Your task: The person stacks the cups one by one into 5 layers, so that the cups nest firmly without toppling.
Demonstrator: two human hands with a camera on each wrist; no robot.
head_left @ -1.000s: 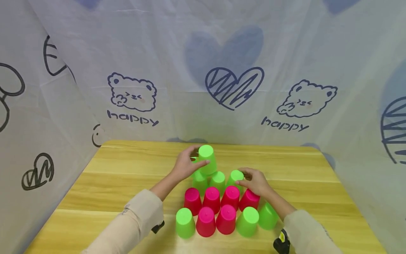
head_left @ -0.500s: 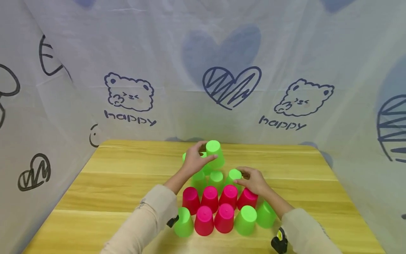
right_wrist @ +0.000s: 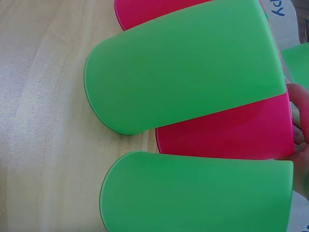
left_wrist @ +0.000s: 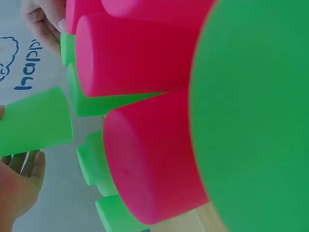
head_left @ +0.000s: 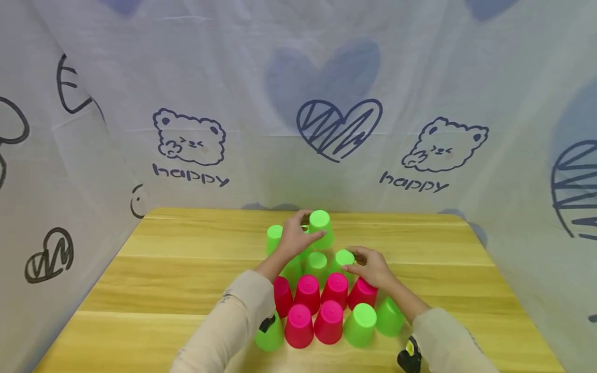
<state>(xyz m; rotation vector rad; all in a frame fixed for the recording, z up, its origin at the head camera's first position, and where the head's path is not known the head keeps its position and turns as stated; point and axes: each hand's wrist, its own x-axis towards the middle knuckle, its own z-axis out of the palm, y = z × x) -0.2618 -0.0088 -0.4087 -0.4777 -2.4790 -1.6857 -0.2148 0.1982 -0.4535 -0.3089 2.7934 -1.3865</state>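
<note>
A raised green cup [head_left: 322,230] is being clamped upside down in the grip of the left hand [head_left: 294,237], above the far part of the counter [head_left: 177,264]. Nearer, a lower green cup [head_left: 343,260] is being pinched, as far as can be seen, by the right hand [head_left: 372,267].

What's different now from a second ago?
The left hand, holding a raised green cup, has moved it rightward, toward the right hand. That brings the back-left green cup into clearer view, while the left sleeve now partly hides the front-left green cup. Nothing was newly grabbed or released. The right hand stays at the same green cup; the red cups stay put.
</note>
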